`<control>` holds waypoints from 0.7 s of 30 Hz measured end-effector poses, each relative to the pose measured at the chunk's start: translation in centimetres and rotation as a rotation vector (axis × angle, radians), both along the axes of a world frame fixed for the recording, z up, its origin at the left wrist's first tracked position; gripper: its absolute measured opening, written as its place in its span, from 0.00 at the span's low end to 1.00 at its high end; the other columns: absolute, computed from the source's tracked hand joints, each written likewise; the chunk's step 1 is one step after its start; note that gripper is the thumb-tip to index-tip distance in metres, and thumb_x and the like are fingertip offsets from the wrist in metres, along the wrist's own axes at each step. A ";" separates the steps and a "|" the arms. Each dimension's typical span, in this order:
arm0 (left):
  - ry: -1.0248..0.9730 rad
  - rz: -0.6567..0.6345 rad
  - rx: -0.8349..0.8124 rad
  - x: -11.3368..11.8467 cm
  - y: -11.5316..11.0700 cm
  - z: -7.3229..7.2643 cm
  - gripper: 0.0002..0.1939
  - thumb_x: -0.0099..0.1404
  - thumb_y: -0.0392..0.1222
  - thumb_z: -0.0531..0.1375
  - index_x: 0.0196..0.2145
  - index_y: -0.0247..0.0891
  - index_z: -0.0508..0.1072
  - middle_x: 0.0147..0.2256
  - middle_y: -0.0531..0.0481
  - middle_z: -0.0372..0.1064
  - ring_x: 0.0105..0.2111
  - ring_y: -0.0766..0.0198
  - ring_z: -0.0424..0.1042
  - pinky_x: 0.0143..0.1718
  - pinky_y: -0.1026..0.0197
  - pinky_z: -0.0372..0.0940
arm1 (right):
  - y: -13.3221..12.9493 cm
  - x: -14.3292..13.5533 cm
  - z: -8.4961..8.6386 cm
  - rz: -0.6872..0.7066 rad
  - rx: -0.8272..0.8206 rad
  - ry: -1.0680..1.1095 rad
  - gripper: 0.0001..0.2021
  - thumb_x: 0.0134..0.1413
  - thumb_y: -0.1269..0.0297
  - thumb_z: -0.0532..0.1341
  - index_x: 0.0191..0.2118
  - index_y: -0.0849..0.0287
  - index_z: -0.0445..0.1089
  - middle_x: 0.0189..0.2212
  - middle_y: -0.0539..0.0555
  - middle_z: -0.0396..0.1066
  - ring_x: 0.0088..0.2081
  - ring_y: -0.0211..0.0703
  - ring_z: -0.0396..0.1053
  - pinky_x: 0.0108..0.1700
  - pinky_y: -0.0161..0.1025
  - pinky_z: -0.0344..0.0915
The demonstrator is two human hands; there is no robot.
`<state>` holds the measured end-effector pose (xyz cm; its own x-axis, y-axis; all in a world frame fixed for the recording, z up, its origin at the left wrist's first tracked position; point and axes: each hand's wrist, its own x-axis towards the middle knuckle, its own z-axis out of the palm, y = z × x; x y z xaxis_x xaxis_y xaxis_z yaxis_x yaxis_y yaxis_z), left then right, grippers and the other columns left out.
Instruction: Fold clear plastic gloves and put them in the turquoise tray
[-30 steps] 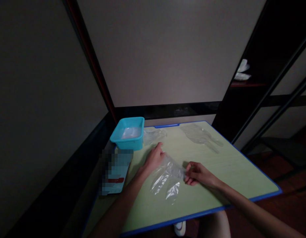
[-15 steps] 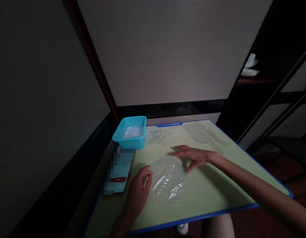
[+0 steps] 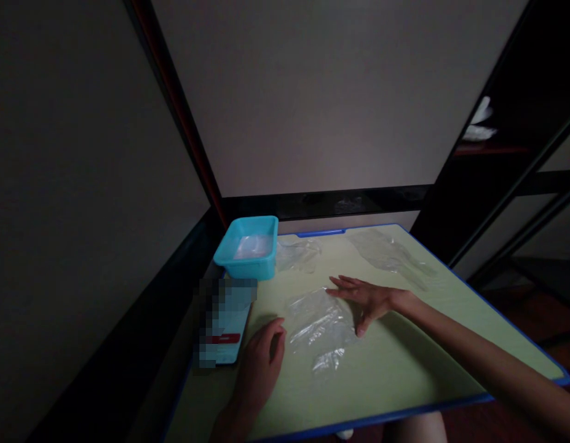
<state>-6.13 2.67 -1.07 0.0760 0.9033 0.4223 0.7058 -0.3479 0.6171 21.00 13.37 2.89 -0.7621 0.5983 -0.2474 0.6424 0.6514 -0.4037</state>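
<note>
A crinkled, clear plastic glove (image 3: 319, 326) lies flat on the pale green tabletop between my hands. At its left edge is my left hand (image 3: 262, 360), thumb and forefinger brought together in a pinch on the film. My right hand (image 3: 365, 298) is spread over the glove's upper right side, fingers stretched and thumb pointing down to its right edge. Another clear plastic glove (image 3: 386, 251) lies flat at the back right. A crumpled piece of clear plastic (image 3: 298, 253) rests beside the turquoise basket (image 3: 248, 267).
White film-like material (image 3: 254, 246) sits inside the basket. In front of it lies a phone (image 3: 229, 320), partly pixelated. The table (image 3: 404, 381) has a raised blue rim. A wall panel stands behind, and a dark shelf holds white items (image 3: 481, 129) at right.
The view has turned slightly left, so everything sits further right. My right hand has spread its fingers flatter over the glove. My left hand keeps its pinch at the edge.
</note>
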 end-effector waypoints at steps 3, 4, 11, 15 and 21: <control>-0.008 0.012 -0.005 -0.1 0.0 0.0 0.11 0.60 0.38 0.50 0.40 0.39 0.67 0.31 0.49 0.72 0.33 0.61 0.72 0.36 0.59 0.67 | -1.7 0.8 -0.5 -0.061 0.027 0.008 0.50 0.32 0.47 0.66 0.61 0.56 0.44 0.62 0.65 0.32 0.60 0.62 0.32 0.57 0.59 0.38; -0.008 0.010 -0.007 -0.2 0.0 -0.1 0.11 0.60 0.38 0.50 0.40 0.39 0.67 0.31 0.50 0.72 0.33 0.61 0.72 0.36 0.59 0.67 | -2.2 1.1 -0.6 -0.075 0.039 0.008 0.49 0.35 0.46 0.64 0.61 0.57 0.42 0.61 0.66 0.31 0.61 0.61 0.31 0.57 0.59 0.38; 0.060 -0.027 -0.020 1.1 0.3 0.3 0.12 0.60 0.36 0.48 0.40 0.37 0.68 0.38 0.45 0.71 0.39 0.60 0.71 0.41 0.58 0.66 | -3.2 1.9 0.4 -0.013 0.083 0.117 0.44 0.48 0.46 0.56 0.62 0.62 0.32 0.62 0.65 0.31 0.61 0.52 0.32 0.59 0.51 0.40; 0.299 -0.179 -0.058 3.8 1.4 1.8 0.21 0.60 0.38 0.51 0.51 0.33 0.61 0.53 0.40 0.60 0.52 0.56 0.60 0.51 0.54 0.58 | -3.3 0.2 0.6 0.031 0.160 0.073 0.43 0.50 0.43 0.51 0.62 0.65 0.33 0.61 0.65 0.32 0.61 0.52 0.33 0.59 0.54 0.37; 0.618 -0.301 -0.061 5.2 3.8 2.1 0.37 0.58 0.51 0.54 0.57 0.24 0.50 0.59 0.33 0.42 0.59 0.51 0.40 0.57 0.49 0.45 | -4.1 -1.2 -1.6 0.009 0.255 0.021 0.43 0.51 0.40 0.47 0.62 0.69 0.33 0.61 0.69 0.32 0.61 0.53 0.32 0.58 0.57 0.33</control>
<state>-0.92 6.44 1.03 0.5373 0.8260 0.1703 0.8127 -0.5610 0.1575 19.83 9.23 1.24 -0.7709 0.6327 -0.0736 0.6296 0.7394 -0.2385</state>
